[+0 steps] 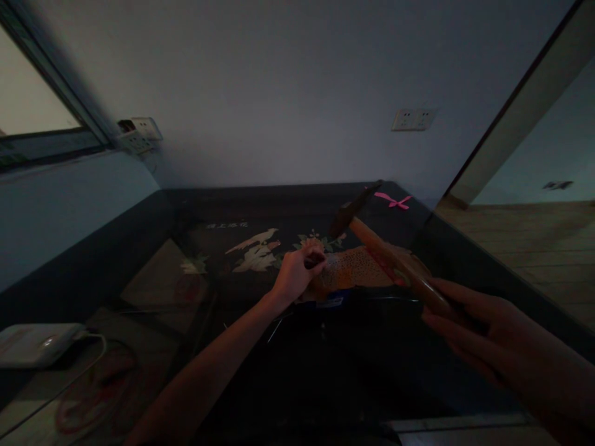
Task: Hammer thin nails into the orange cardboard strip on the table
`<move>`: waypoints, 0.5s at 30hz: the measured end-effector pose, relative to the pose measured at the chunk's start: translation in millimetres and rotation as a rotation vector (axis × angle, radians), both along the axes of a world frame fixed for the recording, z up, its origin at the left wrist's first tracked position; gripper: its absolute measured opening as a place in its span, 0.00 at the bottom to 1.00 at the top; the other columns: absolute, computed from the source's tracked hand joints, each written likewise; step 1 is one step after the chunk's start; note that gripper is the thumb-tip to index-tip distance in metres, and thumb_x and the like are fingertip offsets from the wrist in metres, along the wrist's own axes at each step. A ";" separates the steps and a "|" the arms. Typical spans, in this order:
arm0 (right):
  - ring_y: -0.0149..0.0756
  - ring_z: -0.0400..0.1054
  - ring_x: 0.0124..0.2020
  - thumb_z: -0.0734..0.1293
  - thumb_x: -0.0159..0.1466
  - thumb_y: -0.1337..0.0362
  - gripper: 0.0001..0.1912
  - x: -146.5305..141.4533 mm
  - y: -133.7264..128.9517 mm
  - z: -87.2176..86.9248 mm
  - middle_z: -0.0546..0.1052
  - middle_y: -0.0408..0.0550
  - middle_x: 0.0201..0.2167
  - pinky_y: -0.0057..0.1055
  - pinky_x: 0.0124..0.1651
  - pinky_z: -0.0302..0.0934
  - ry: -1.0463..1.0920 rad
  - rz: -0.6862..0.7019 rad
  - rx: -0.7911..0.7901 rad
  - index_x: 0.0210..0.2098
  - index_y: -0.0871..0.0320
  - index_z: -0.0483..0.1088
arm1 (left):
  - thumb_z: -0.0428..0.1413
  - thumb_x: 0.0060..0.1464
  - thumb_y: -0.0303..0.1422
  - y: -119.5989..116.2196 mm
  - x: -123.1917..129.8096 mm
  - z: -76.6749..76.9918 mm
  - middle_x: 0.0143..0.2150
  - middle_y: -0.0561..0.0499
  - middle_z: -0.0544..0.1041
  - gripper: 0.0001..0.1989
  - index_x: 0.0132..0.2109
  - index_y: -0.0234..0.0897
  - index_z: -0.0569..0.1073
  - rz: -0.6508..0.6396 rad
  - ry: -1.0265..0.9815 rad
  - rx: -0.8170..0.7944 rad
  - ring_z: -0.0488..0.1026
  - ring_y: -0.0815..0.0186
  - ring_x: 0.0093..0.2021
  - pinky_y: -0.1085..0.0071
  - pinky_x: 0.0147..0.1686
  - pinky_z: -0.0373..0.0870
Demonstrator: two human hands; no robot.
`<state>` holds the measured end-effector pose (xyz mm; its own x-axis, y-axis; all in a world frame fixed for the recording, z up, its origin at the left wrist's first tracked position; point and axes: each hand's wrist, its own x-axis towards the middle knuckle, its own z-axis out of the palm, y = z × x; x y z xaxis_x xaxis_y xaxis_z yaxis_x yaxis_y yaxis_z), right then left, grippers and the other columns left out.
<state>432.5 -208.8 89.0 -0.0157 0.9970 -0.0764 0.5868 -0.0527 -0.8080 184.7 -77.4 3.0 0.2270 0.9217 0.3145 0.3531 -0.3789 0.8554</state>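
My right hand (483,334) grips a hammer by its wooden handle (421,288). The dark metal hammer head (351,214) is raised above and to the right of my left hand. My left hand (297,269) is closed, its fingers curled at the left end of an orange-brown speckled piece (360,266) lying on the dark glossy table (372,347). A dark shape shows inside the curl of the fingers; the dim light hides what it is. Under the near edge of the speckled piece, a blue patch (333,301) shows.
A pink ribbon-like item (394,201) lies at the table's far right. Thin light sticks or pins (274,330) are near my left wrist. On the left sits a white box-shaped device (41,344) with a cable. Wall sockets (413,119) are behind; the table carries a bird picture (255,254).
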 end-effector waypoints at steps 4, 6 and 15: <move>0.27 0.57 0.13 0.69 0.55 0.53 0.26 -5.0 8.5 -4.3 0.68 0.39 0.15 0.21 0.12 0.49 -0.019 0.130 -0.068 0.51 0.58 0.75 | 0.60 0.52 0.25 -1.9 -0.4 3.2 0.34 0.51 0.81 0.03 0.36 0.36 0.76 0.032 0.078 0.017 0.79 0.64 0.35 0.70 0.38 0.74; 0.28 0.59 0.14 0.70 0.54 0.56 0.22 -4.7 11.5 -7.8 0.71 0.42 0.17 0.22 0.12 0.50 -0.023 0.128 -0.031 0.47 0.57 0.77 | 0.60 0.52 0.26 -2.6 -0.7 4.5 0.34 0.51 0.81 0.04 0.37 0.37 0.76 0.041 0.107 0.017 0.79 0.63 0.35 0.69 0.38 0.75; 0.26 0.53 0.08 0.69 0.55 0.57 0.24 -3.4 12.0 -13.4 0.63 0.35 0.10 0.22 0.07 0.44 0.014 0.112 0.014 0.51 0.57 0.76 | 0.60 0.52 0.25 0.3 0.3 0.4 0.35 0.49 0.81 0.04 0.37 0.35 0.76 0.031 0.089 -0.023 0.79 0.62 0.36 0.68 0.38 0.75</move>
<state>429.0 -196.8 75.5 -0.1282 0.9898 -0.0616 0.5773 0.0240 -0.8162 185.0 -77.0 3.4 0.2245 0.9355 0.2728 0.4391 -0.3470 0.8287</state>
